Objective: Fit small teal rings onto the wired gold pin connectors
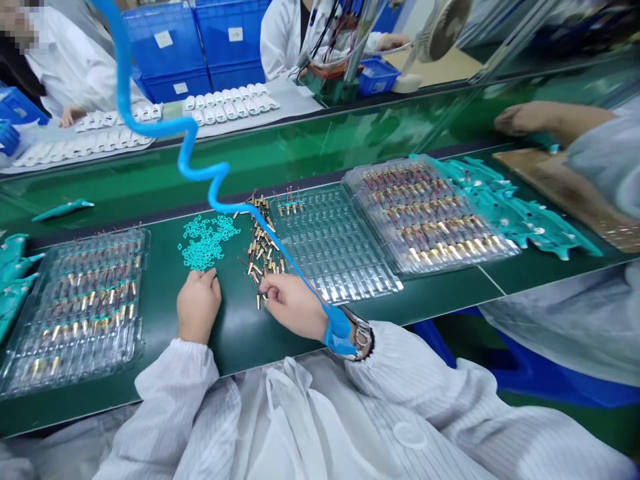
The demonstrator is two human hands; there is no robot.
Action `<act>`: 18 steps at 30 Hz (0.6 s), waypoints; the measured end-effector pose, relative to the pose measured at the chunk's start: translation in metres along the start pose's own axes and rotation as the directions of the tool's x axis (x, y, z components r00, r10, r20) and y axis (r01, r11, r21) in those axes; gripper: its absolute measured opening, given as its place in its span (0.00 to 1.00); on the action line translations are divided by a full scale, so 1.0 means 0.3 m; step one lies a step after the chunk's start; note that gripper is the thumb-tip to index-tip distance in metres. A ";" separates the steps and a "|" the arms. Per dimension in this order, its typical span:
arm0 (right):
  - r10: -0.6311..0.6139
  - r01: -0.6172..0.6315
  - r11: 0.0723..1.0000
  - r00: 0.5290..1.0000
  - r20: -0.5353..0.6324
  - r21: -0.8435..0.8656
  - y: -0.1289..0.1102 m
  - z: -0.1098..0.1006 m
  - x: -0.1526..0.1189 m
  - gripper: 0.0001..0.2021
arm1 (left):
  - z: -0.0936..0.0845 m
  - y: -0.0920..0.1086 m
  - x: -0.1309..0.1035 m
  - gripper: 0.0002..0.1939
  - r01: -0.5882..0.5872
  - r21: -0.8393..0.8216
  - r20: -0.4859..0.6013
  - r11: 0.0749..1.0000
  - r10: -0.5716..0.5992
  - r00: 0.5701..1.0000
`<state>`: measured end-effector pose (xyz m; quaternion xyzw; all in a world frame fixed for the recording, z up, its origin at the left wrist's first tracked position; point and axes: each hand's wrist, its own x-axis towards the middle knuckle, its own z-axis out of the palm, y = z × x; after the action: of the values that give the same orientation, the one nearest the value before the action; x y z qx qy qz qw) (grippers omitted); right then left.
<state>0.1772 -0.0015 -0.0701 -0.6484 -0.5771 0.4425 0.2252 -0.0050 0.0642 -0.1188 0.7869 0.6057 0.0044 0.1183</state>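
Observation:
My left hand [199, 303] is closed at the near edge of a pile of small teal square rings [203, 241]; whatever its fingertips pinch is hidden. With thumb and forefinger together, my right hand [295, 303] grips a small brass-ended motor [259, 301] beside a loose heap of similar motors [263, 243]. A blue wrist strap [340, 331] and a watch [362, 337] circle the right wrist. Just beyond that hand lies a clear plastic tray [335, 233] with several motors in its far left corner.
Filled motor trays stand at left [85, 300] and right [430, 213]. Teal moulded parts [520, 207] lie farther right, near a co-worker's hand [535, 120]. A coiled blue cord [200, 173] hangs across the view. People sit beyond the green divider [280, 150].

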 end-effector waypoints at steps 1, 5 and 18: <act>0.007 -0.007 1.000 1.000 0.005 0.028 0.007 0.000 -0.004 0.07 | -0.001 0.004 -0.016 0.20 -0.014 0.014 0.006 1.000 0.014 1.000; 0.032 -0.034 0.994 0.999 0.021 0.104 0.021 -0.012 -0.014 0.07 | -0.008 0.024 -0.106 0.20 -0.146 0.064 0.018 0.987 0.145 0.989; 0.086 -0.175 0.899 0.970 0.228 0.402 0.003 -0.037 0.023 0.06 | 0.065 -0.019 -0.451 0.13 -0.535 -0.204 -0.133 0.820 0.518 0.845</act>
<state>0.1866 0.0074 -0.0673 -0.5733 -0.4438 0.6344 0.2682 -0.0436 -0.0669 -0.1204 0.9033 0.3636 0.1363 0.1824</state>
